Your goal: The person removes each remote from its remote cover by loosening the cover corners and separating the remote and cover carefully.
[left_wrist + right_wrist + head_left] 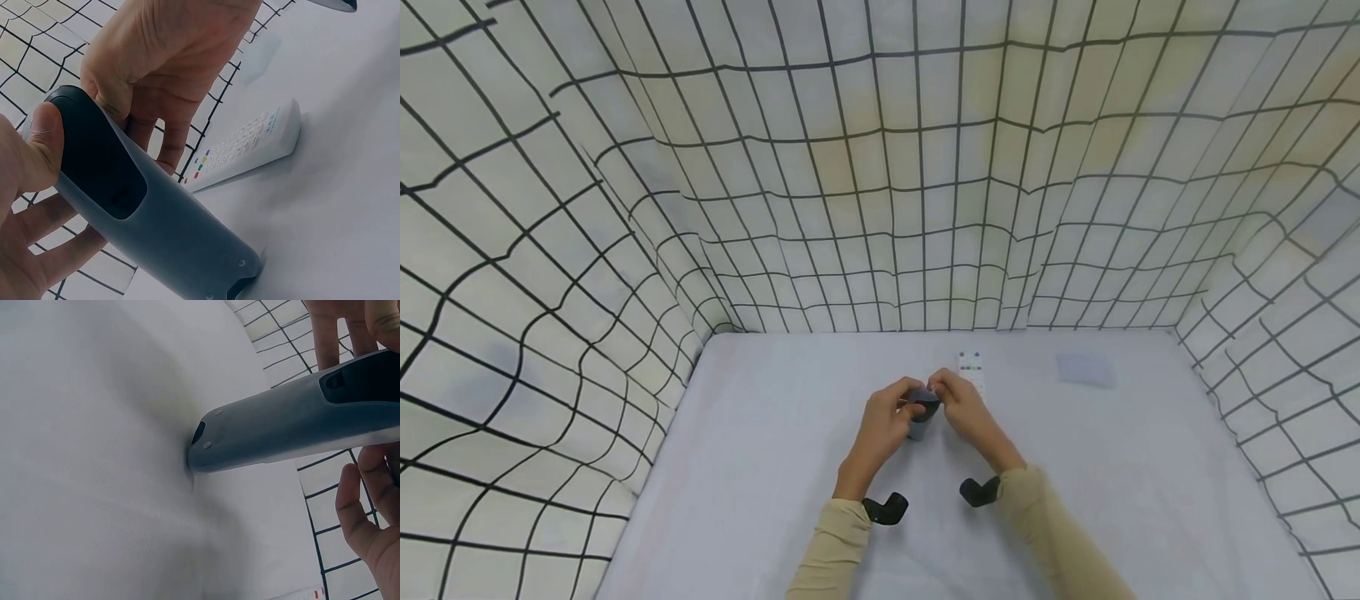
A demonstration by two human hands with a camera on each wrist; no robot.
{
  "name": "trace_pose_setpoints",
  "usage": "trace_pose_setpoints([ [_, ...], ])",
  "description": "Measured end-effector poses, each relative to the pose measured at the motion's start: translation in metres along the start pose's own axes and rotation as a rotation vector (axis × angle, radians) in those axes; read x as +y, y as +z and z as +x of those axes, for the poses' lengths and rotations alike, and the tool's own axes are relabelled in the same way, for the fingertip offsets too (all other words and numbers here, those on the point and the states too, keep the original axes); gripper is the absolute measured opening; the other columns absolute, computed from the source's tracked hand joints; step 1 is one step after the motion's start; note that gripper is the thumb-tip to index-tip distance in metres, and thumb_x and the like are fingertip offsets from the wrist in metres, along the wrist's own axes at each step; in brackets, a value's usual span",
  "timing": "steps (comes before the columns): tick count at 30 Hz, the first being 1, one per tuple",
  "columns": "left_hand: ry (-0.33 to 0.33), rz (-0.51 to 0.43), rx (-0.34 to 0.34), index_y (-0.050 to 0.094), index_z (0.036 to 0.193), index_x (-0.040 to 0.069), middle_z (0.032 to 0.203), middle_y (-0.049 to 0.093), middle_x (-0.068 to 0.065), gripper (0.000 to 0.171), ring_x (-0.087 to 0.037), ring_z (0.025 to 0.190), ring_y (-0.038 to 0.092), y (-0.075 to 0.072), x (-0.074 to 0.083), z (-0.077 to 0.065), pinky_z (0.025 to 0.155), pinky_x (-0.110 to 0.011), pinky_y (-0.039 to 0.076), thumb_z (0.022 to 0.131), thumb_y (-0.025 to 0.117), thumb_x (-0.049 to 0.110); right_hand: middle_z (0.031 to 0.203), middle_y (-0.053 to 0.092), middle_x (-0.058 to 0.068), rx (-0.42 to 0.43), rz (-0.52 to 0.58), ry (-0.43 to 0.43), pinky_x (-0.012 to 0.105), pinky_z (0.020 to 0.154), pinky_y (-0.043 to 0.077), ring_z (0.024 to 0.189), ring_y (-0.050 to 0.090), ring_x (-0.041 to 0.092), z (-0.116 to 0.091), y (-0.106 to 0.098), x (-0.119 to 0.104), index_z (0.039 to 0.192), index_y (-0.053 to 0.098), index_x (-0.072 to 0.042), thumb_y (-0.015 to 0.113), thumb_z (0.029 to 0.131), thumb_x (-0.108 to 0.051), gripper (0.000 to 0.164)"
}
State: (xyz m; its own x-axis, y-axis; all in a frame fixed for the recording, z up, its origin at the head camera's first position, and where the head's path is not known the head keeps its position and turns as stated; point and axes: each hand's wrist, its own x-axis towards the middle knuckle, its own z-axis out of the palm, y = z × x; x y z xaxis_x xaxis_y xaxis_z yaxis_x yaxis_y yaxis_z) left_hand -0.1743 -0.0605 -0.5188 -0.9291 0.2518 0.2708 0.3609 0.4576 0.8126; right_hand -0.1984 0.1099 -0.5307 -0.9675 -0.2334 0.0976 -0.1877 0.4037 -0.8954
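Observation:
A grey-blue, rubbery sleeve (181,231) stands tilted, its lower end on the white tabletop. Through its wide cut-out shows a dark, smooth piece (103,156) that I cannot identify for certain. My left hand (883,429) grips the upper end, its thumb over the dark piece and fingers behind the sleeve. At the opposite edge, my right hand (966,408) pinches the sleeve's upper rim; its fingertips are partly hidden. Beyond the hands lies a white remote control (250,147) with coloured buttons, touched by neither hand.
A pale, flat sheet (1086,369) lies at the table's far right. Black grid netting (887,167) over white walls surrounds the back and sides of the table (760,433). Dark wrist-worn devices (887,508) jut out near both sleeve cuffs.

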Motion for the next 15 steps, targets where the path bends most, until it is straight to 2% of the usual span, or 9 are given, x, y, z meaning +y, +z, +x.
trace_pose_setpoints([
  [7,0.004,-0.015,-0.005,0.067,0.110,0.011,0.108,0.072,-0.005,0.022,-0.018,0.101,0.068,-0.0022,-0.0026,-0.0014,0.088,-0.039,0.057,0.089,0.072,0.013,0.094,0.061,0.004,-0.013,-0.002,-0.001,0.035,0.081,0.045,0.087,0.054,0.019,0.0008,0.0026,-0.0015,0.097,0.058,-0.009,0.048,0.103,-0.009,0.013],
  [15,0.001,-0.040,-0.013,0.067,0.108,0.011,0.106,0.073,-0.004,0.021,-0.018,0.101,0.069,-0.0025,-0.0038,-0.0024,0.089,-0.036,0.056,0.088,0.072,0.014,0.091,0.059,0.003,-0.023,-0.009,-0.041,0.035,0.079,0.044,0.086,0.052,0.019,0.0029,0.0055,0.0014,0.095,0.057,-0.009,0.049,0.103,-0.012,0.012],
])
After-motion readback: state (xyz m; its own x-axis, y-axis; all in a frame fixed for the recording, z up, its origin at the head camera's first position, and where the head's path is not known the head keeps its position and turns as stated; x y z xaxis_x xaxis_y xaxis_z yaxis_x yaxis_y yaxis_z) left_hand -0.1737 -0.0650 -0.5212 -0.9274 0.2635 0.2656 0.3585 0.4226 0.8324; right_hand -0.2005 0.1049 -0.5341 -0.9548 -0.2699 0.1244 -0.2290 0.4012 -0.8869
